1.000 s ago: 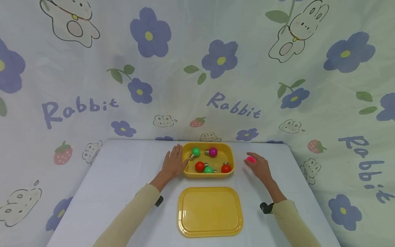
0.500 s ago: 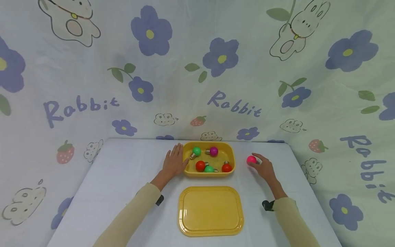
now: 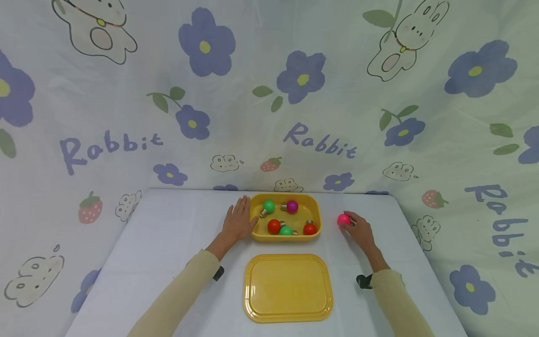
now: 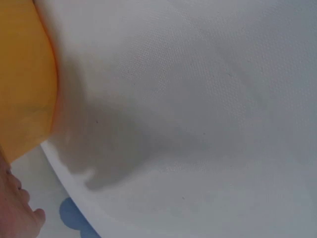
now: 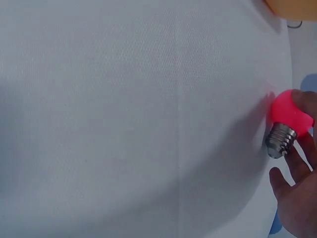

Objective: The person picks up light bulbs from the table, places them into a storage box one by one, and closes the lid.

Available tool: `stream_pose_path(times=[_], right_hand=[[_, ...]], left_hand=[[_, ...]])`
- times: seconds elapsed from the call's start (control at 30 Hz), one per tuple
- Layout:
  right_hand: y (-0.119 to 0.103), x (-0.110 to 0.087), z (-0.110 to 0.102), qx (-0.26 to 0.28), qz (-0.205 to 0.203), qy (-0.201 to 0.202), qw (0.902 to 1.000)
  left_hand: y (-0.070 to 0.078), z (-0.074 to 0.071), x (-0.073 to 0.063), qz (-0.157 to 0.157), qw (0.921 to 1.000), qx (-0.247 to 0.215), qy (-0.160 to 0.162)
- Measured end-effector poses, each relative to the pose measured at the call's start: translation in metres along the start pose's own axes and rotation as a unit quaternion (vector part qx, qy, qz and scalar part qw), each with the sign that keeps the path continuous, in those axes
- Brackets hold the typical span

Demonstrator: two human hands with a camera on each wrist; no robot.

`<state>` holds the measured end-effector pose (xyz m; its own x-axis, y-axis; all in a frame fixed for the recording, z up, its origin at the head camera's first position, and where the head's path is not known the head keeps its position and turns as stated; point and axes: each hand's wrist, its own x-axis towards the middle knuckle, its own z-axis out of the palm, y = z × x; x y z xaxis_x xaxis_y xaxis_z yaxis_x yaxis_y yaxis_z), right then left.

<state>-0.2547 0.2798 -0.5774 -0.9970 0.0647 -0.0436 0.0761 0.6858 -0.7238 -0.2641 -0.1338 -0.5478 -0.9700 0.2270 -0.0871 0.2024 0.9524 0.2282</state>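
Observation:
A pink light bulb (image 3: 343, 220) with a silver screw base sits right of the yellow container (image 3: 286, 238). My right hand (image 3: 359, 231) pinches it by its round globe; in the right wrist view the thumb and fingers hold the pink bulb (image 5: 286, 110), its base pointing down toward the tabletop. My left hand (image 3: 237, 221) lies with fingers straight along the container's left wall, thumb at the rim. In the left wrist view, the container's wall (image 4: 25, 74) and fingertips of the left hand (image 4: 17, 210) show at the left edge.
Inside the container lie several bulbs, among them a purple bulb (image 3: 292, 206), a green bulb (image 3: 269, 206) and a red bulb (image 3: 273, 226). A flat yellow tray (image 3: 288, 288) lies in front of it on the white table (image 3: 168, 224). A printed curtain (image 3: 252, 131) hangs behind.
My right hand has shifted slightly right and lowered around the pink bulb, whose globe and base show more than a second ago. The left hand stays at the container.

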Motion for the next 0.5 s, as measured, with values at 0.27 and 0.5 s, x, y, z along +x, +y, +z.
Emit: stream_pose_path(times=[0.27,0.5], right_hand=[[0.0008,0.0000,0.0028,-0.001,0.011,0.002,0.9999],[-0.0071,-0.0030,0.0047,0.015,0.003,0.012,0.9998]], left_hand=[[0.0026,-0.0031,-0.0021,-0.003,1.0000,0.002,0.002],[0.0024,-0.0044,-0.0015,-0.002,1.0000,0.006,-0.004]])
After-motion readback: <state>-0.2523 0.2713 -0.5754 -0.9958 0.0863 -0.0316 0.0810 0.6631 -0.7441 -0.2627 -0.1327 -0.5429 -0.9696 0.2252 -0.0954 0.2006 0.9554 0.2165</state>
